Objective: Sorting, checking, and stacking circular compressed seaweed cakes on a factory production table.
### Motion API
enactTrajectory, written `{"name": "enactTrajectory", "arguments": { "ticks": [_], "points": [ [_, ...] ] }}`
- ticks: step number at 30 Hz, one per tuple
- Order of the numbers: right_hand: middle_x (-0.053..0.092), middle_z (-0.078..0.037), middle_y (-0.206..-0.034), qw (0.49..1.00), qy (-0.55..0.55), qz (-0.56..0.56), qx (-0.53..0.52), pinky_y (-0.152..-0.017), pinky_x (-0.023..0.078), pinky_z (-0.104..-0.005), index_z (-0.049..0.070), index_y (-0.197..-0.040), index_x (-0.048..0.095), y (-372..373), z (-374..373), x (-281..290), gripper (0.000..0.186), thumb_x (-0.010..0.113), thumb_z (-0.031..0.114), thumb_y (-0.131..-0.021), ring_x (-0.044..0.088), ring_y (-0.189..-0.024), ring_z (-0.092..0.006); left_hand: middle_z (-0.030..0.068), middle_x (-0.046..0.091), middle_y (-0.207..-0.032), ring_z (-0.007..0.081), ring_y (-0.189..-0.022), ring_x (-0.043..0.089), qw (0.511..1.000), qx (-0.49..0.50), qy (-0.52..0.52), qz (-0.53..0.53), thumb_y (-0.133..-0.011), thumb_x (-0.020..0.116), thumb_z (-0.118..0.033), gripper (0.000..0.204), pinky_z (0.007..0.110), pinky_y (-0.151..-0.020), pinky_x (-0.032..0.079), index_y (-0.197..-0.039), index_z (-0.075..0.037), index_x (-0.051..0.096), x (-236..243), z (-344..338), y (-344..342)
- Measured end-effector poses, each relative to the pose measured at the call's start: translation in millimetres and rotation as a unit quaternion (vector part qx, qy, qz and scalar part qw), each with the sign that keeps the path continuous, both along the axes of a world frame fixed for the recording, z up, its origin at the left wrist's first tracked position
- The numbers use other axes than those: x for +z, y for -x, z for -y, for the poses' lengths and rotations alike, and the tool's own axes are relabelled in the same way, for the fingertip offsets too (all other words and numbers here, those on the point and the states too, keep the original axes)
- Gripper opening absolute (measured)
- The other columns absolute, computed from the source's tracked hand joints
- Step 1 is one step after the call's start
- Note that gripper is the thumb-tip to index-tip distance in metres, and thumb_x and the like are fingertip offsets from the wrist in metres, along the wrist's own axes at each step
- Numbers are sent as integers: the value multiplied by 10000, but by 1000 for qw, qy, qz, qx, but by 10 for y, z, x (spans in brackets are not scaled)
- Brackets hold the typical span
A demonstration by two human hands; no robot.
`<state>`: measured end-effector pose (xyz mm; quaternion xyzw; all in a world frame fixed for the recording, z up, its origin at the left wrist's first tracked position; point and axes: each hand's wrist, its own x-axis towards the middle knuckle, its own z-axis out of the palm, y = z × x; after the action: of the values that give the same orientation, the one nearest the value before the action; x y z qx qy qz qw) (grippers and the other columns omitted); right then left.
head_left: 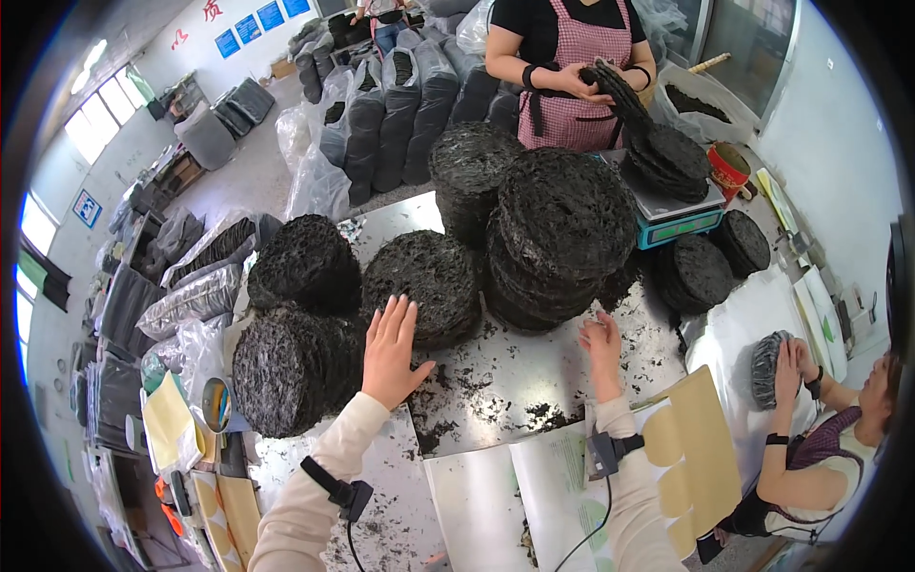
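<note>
- Left hand (pixel 389 355): fingers straight, thumb spread, at the near side of a dark round stack (pixel 422 281); contact unclear.
- Right hand (pixel 600 351): fingers loosely curled, near the taller stack (pixel 564 214).
- Below the fingers: crumb-strewn table (pixel 505 367).
- Farther beyond: tall plastic-wrapped bags (pixel 405 124), floor-standing.

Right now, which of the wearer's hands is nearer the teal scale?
Right. The right hand is on the near side of the teal scale, slightly left; the left hand is farther left, by a dark round stack.
</note>
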<state>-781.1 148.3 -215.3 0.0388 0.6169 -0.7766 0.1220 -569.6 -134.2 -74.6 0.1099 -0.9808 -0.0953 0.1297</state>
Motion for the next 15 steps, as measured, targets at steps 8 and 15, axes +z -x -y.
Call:
{"name": "enactTrajectory", "arguments": {
  "ticks": [8,15],
  "points": [
    [630,-95,-972,974,30,139,178,-762,555,-349,24,-1165,541,-878,1217,-631,370,616,305,-937,634,-870,-199,219,331,-1521,366,-1426,300,985,116,79,103,-638,804,-262,1014,507,-1151,249,-1489,-40,300,-213,420,292],
    [543,-37,-1136,912,205,333,125,-833,479,-326,98,-1263,521,-792,2157,-627,663,572,634,-876,511,-970,-154,220,347,-1511,360,-1424,305,994,61,61,70,-603,773,-243,991,504,-1159,234,-1468,-34,339,-159,552,194]
  ]
}}
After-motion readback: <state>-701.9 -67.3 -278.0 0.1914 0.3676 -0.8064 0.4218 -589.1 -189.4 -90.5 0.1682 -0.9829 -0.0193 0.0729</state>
